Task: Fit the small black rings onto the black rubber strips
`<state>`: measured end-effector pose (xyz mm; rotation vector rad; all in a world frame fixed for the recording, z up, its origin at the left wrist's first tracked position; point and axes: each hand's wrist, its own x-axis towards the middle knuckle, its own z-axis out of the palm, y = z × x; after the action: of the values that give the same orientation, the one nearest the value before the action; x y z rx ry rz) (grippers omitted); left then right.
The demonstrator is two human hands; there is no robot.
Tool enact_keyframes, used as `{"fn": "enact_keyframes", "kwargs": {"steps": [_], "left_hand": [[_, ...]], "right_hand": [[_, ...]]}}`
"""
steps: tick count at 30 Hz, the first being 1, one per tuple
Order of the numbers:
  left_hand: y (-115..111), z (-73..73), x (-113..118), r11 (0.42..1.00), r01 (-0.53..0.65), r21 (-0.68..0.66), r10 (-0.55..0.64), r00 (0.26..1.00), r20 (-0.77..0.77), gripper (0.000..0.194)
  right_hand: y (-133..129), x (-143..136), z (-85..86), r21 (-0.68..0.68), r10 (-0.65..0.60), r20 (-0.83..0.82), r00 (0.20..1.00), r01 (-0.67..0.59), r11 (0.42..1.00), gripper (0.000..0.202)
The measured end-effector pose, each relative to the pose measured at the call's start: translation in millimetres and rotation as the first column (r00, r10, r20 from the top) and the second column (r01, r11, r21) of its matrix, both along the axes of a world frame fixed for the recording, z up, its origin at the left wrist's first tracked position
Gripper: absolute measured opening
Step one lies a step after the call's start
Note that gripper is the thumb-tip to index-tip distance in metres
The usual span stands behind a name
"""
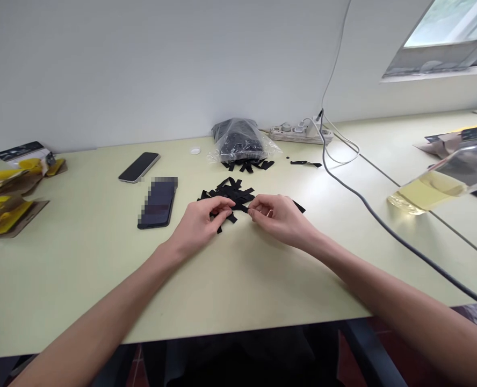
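Observation:
Thumb and fingers of my left hand are pinched together at the near side of a pile of black fabric strips. Facing it, my right hand is closed in a pinch as well. A short black strip spans the gap between the two sets of fingertips, and both appear to grip its ends. Its far details are lost against the black pile behind. Another strip end pokes out past my right hand.
A clear plastic bag of black material lies behind the pile. Two phones are on the left, beyond them yellow items in cardboard packaging. On the right are a power strip, a grey cable and a tilted-looking bottle of yellow liquid.

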<state>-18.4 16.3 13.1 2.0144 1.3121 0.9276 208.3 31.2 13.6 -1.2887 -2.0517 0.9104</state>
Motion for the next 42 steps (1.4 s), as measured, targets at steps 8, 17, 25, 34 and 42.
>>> {"fn": "enact_keyframes", "kwargs": {"steps": [8,17,25,34,42], "left_hand": [[4.6,-1.7,-6.3,0.999,0.014,-0.05,-0.015,1.0,-0.019,0.046],[-5.4,4.6,5.4,0.987,0.108,-0.12,-0.074,0.963,0.259,0.043],[-9.5,3.2,11.7,0.996,0.071,-0.057,-0.052,0.957,0.285,0.027],[-8.0,4.0,9.7,0.995,0.068,-0.078,-0.043,0.959,0.279,0.03],[-7.2,1.6,8.8,0.994,0.068,-0.084,-0.044,0.964,0.261,0.026]], "right_hand": [[0.0,-0.7,1.5,0.039,0.01,0.03,1.0,-0.012,0.999,0.017],[0.2,-1.7,0.3,-0.073,0.062,-0.075,0.995,-0.068,0.995,0.021],[-5.6,-5.5,6.2,-0.239,0.067,-0.224,0.972,-0.122,0.963,0.026],[-2.5,-5.8,2.2,-0.294,0.088,-0.35,0.933,-0.198,0.935,0.026],[-2.7,-3.8,-0.8,-0.225,0.127,-0.304,0.944,-0.201,0.953,0.028]]}}
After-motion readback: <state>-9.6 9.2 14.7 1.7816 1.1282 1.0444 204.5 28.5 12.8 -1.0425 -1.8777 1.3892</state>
